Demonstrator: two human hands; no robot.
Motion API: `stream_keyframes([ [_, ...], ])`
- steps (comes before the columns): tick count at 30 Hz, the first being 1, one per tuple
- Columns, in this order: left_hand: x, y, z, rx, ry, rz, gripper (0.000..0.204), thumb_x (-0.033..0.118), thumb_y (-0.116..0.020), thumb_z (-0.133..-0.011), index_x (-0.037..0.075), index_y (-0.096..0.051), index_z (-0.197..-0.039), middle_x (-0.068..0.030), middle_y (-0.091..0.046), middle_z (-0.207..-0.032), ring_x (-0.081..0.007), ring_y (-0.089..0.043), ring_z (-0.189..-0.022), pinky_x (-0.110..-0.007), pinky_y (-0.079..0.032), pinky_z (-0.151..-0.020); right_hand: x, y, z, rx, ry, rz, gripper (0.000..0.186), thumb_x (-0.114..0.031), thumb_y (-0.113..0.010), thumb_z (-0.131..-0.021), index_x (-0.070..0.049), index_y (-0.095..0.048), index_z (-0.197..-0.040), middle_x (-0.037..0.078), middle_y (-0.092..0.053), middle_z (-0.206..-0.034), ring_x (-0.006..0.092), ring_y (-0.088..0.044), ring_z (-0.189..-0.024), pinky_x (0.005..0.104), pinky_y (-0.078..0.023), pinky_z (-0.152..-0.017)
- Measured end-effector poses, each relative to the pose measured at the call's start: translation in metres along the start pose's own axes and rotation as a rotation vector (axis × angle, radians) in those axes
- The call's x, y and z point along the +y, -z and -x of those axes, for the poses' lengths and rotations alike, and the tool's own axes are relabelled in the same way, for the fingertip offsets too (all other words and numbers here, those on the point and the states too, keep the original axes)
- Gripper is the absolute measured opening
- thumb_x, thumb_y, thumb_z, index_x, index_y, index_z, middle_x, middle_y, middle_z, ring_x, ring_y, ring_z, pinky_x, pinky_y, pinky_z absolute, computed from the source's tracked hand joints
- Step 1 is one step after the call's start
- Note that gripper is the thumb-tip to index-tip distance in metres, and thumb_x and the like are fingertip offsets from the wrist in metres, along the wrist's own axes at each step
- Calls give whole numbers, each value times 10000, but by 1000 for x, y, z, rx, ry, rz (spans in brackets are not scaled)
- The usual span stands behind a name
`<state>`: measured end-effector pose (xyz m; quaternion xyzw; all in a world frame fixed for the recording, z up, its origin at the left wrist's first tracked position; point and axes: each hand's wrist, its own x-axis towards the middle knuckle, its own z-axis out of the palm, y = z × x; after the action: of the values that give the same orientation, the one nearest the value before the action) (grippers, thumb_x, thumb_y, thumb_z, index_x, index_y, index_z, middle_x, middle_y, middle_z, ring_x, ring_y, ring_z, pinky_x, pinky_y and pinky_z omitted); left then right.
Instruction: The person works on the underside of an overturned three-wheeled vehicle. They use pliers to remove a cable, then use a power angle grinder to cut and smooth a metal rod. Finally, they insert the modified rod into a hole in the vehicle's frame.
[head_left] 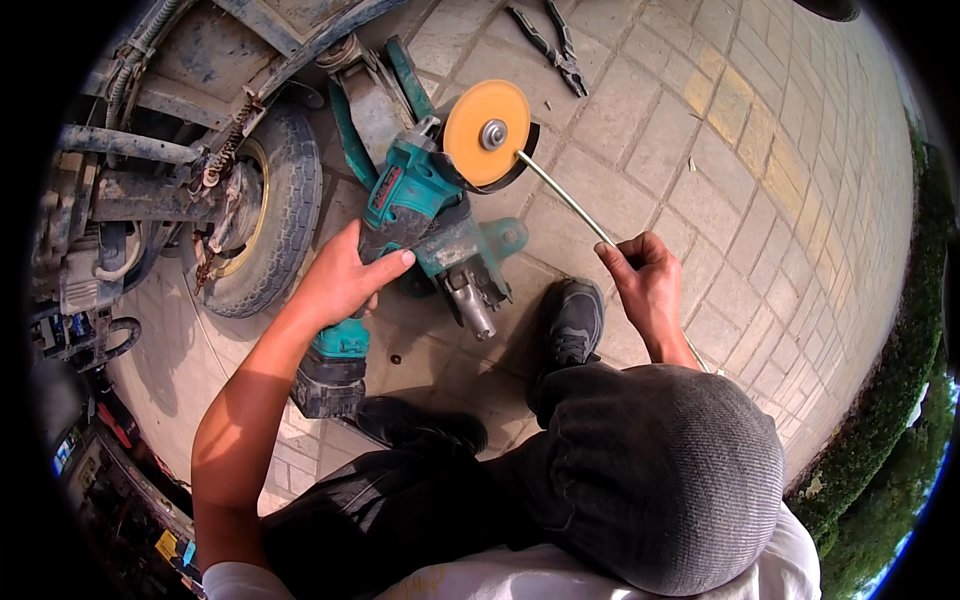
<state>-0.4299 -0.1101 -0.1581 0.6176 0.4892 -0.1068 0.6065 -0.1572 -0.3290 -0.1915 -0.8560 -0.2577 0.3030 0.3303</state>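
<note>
My left hand (345, 280) is wrapped round the body of a teal and black cordless angle grinder (405, 185), thumb across its top. The grinder's battery (330, 383) points down toward me. An orange disc (470, 112) faces up at its far end, with a dark guard along the right edge. In my right hand (648, 285), a thin pale metal rod (568, 198) is pinched between thumb and fingers. The rod's far tip meets the disc's lower right part in the picture; firm contact is hard to tell. Beside and under the grinder is a worn green metal bracket (490, 250).
A wheel (285, 210) and rusty frame (160, 195) of a vehicle stand at the left. Pliers (553, 50) lie on the brick paving (640, 130) beyond the disc. My dark shoes (572, 325) are close to the bracket. A hedge (860, 440) runs along the right.
</note>
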Motion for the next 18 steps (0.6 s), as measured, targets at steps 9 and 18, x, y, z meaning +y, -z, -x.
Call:
stream_keyframes([
  [9,0,1,-1,-1,1,-20,557,367,-737,-821,-28,-497,-1132,-85,-611,-821,-127,-551,-484,-291,-460,-473,-10,5,0,-30,16,40,268,-195,-773,-821,23,-632,-756,96,-637,-635,123,-546,-570,302,-472,-552],
  [18,0,0,-1,-2,-3,-15,562,368,-738,-820,-31,-497,-1134,-84,-611,-826,-124,-546,-483,-289,-458,-471,-9,6,0,-101,-1,31,328,-251,-725,-873,31,-633,-734,44,-542,-555,92,-436,-529,294,-393,-489],
])
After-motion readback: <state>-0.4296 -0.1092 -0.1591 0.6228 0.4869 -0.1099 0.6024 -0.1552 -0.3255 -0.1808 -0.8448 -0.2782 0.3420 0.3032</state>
